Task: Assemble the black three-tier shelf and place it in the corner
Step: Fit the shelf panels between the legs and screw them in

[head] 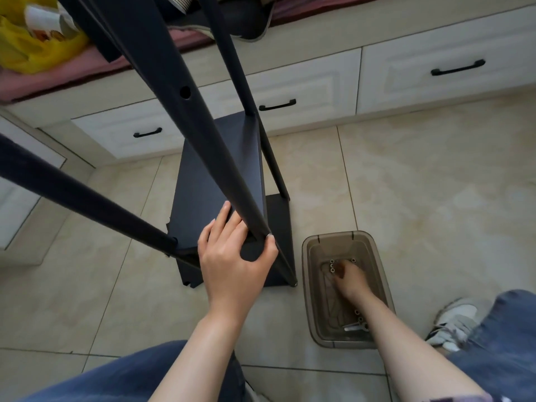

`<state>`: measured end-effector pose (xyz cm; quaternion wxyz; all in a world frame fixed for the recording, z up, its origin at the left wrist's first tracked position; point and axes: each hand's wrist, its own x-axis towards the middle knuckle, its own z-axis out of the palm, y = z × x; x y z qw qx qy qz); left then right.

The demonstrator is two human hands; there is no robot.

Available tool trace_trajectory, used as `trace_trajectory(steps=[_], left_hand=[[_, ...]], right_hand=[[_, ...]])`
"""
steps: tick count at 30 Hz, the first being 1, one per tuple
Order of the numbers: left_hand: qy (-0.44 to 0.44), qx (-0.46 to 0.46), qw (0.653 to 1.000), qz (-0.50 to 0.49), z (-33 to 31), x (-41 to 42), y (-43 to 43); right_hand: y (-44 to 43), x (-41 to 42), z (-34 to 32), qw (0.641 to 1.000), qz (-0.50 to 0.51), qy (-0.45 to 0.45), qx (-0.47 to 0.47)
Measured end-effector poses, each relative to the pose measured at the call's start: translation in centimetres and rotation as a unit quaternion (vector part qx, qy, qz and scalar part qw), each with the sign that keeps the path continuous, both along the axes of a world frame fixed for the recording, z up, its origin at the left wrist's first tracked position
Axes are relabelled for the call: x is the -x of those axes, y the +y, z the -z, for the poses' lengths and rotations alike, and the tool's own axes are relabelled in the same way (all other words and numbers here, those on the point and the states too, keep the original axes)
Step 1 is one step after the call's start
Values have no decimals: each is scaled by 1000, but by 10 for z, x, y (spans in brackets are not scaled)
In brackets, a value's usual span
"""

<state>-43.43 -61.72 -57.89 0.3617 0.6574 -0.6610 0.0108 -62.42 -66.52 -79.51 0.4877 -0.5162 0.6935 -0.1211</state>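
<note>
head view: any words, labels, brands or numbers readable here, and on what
No text can be read in this view.
The packet in the yellow bag has orange print, but it is too blurred to read.
No text shows on the black shelf, the plastic bin or the drawers.

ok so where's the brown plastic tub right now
Lower right of the head view, the tub sits on the tiled floor just right of the shelf leg, with the right hand reaching into it.
</note>
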Motion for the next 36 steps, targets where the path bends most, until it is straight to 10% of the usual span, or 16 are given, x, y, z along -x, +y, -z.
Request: trace_trajectory(steps=[16,24,36], left_hand=[[-34,45,998,-10,10,2,-6],[-21,4,1000,-14,3,2,-4],[-50,-140,989,-6,-26,1,1]], right_hand=[[3,-7,27,976,-100,180,69],[3,-1,4,990,115,-64,46],[23,-52,-106,876,306,-347,138]])
